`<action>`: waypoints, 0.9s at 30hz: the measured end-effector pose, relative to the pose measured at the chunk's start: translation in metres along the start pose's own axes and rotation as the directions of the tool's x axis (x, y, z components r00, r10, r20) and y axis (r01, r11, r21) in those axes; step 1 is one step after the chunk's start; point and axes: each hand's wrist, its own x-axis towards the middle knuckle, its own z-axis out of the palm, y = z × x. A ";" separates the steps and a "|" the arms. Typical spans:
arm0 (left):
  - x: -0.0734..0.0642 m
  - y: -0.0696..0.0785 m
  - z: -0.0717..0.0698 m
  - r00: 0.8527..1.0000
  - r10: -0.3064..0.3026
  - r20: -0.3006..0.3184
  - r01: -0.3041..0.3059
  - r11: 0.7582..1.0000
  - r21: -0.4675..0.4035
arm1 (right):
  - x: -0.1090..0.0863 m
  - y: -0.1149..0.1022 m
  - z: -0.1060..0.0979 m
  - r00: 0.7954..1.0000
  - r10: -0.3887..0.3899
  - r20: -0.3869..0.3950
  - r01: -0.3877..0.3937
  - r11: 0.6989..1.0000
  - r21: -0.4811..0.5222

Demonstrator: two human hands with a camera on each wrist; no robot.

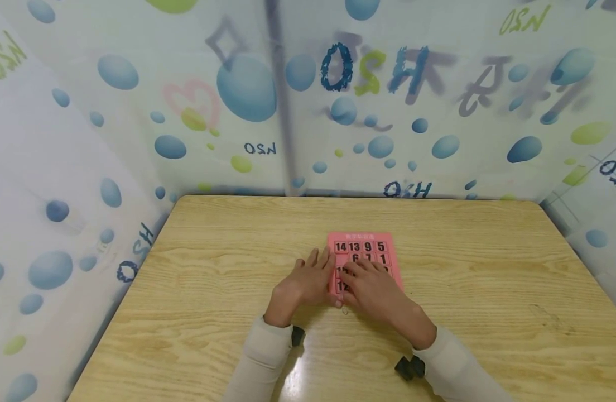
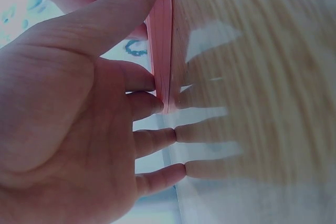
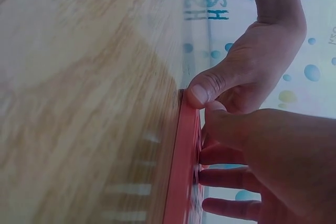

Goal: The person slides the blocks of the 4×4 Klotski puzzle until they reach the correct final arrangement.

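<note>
A pink sliding number puzzle (image 1: 366,237) lies flat on the wooden table, its top row reading 14, 13, 9, 5. At the left of the second row is a bare pink slot (image 1: 341,259). Along the puzzle's left side rests my left hand (image 1: 308,282), fingers extended, with its thumb (image 3: 202,93) at the near corner. My right hand (image 1: 378,290) reaches over the lower rows, fingertips on the tiles and covering several of them. In the right wrist view its fingers (image 3: 226,177) are fairly straight above the red-looking frame edge (image 3: 181,166).
The wooden table (image 1: 227,240) extends around the puzzle on all sides. Behind it and at both sides hangs a patterned curtain (image 1: 308,123) with blue and green dots. Small black devices (image 1: 410,368) sit by the wrists, below light sleeves (image 1: 265,352).
</note>
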 end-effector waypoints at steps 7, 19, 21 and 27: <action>-0.001 -0.001 -0.001 1.000 0.010 -0.013 -0.010 1.000 0.004 | -0.001 -0.002 0.002 0.997 -0.026 -0.066 0.025 1.000 -0.009; -0.002 -0.003 -0.001 1.000 0.009 0.000 -0.009 1.000 -0.016 | 0.008 0.006 -0.004 0.998 0.035 0.043 -0.036 0.999 0.032; -0.002 -0.003 -0.001 1.000 0.013 0.004 -0.013 1.000 -0.013 | 0.010 0.008 -0.004 0.997 0.052 0.053 -0.054 0.998 0.030; -0.001 -0.001 -0.002 1.000 0.015 0.017 -0.015 1.000 -0.004 | 0.014 0.014 -0.005 0.992 0.086 0.092 -0.088 0.996 0.023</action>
